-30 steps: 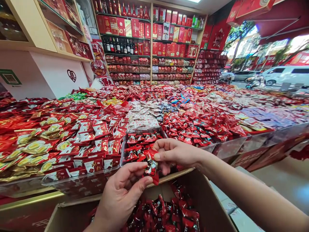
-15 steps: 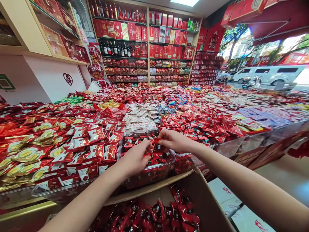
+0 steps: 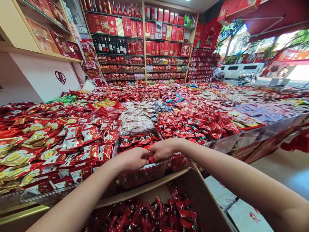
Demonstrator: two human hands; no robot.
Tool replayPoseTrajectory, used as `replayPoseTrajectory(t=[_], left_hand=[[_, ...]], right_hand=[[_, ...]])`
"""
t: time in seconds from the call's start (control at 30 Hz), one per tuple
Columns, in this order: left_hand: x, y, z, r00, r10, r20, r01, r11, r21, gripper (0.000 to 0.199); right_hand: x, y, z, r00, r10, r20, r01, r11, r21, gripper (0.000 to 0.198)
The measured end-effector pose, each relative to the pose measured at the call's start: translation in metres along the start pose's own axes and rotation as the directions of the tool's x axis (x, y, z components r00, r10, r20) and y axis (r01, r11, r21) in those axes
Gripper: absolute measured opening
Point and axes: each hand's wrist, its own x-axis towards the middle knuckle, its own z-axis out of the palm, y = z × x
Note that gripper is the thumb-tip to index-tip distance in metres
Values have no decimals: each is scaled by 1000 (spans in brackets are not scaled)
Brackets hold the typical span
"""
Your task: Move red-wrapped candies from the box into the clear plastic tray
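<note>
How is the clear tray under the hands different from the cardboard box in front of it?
The clear tray is see-through plastic, whereas the cardboard box is brown and opaque. The tray stands in the display among other candy bins; the box sits lower and nearer the camera. Both the left hand and the right hand are in the tray, none in the box. Both hold red wrapped candies.

Both arms outstretched, left hand (image 3: 131, 158) touching right hand (image 3: 163, 149), fingers curled

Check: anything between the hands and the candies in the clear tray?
Nothing visible. The left hand and right hand are already down in the clear tray, resting on the red candies, fingers curled among them.
</note>
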Motion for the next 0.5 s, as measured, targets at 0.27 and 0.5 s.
replayPoseTrajectory(t=[0.27, 0.5], left_hand=[[5, -10, -5, 993, -40, 111, 37, 999, 29, 14], [8, -4, -8, 979, -122, 163, 110, 991, 79, 17]], right_hand=[[17, 3, 2, 987, 75, 144, -76, 997, 2, 23], [27, 10, 2, 982, 109, 153, -121, 990, 73, 31]])
